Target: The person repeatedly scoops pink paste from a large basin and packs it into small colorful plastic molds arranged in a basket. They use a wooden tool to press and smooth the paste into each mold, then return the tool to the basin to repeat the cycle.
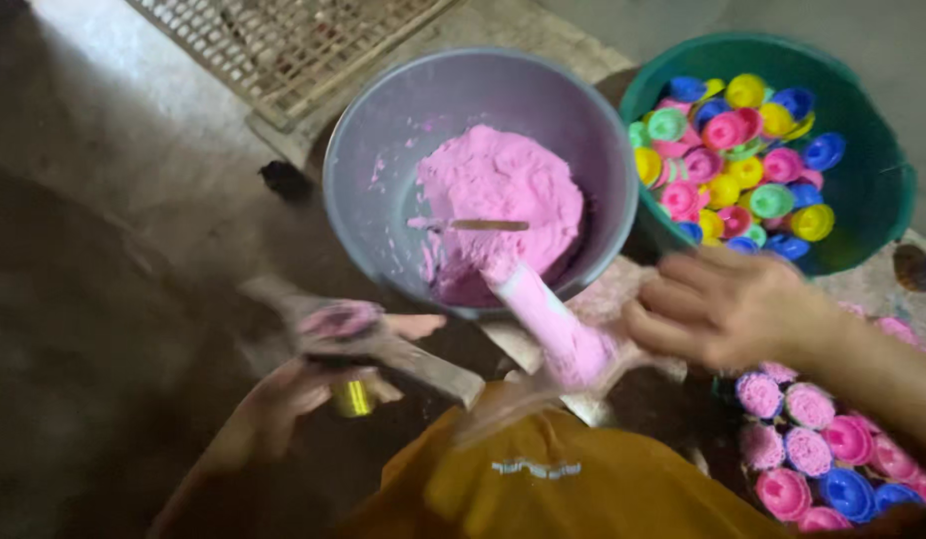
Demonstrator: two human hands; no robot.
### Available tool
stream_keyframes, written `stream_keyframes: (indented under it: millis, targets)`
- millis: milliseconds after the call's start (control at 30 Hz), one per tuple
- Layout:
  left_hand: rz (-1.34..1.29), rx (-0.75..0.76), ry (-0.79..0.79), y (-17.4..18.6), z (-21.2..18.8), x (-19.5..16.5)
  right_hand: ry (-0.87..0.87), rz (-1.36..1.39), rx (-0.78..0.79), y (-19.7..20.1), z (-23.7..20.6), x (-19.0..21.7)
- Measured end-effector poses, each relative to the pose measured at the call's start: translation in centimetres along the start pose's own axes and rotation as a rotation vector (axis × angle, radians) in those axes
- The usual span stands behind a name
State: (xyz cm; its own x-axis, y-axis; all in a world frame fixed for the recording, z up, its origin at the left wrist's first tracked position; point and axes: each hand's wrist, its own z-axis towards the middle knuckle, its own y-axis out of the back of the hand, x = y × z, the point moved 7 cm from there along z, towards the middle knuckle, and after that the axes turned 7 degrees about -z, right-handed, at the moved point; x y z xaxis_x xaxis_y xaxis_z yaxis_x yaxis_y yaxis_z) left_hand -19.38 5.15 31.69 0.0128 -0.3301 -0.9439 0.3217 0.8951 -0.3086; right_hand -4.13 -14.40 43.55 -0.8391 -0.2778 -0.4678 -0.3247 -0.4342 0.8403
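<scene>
My left hand (303, 394) grips a small yellow mould cup (353, 398) topped with pink paste (338, 319). A flat wooden scraper (408, 357) lies across that cup. My right hand (727, 304) hovers, blurred, with fingers pointing left, just right of a paste-coated pink handle (553, 324) that leans out of a grey bowl (383, 130). A blurred pale streak runs from under this hand toward my lap; whether the hand holds it is unclear. The bowl contains a mound of pink paste (498, 180) with a small stick (488, 226) lying on it.
A green basin (882, 190) at the upper right holds several empty coloured plastic cups (732, 160). Cups filled with pink paste (812, 449) stand in rows at the lower right. A woven bamboo tray (283, 40) lies beyond the bowl. My orange shirt (543, 489) fills the bottom.
</scene>
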Motion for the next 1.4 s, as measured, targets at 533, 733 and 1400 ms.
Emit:
stream_keyframes:
  millis: [533, 733, 1400]
  targets:
    - [1.317, -1.047, -0.408, 25.0, -0.4, 14.4, -0.732, 0.376, 0.458, -37.8, 11.6, -4.4]
    - [1.542, -1.090, -0.409, 26.4, 0.2, 14.8, -0.311, 0.101, 0.529, -43.1, 14.2, -3.9]
    - [1.440, -1.206, -0.462, 26.8, 0.8, 14.2, -0.629, 0.323, 0.258, -44.1, 19.6, -11.3]
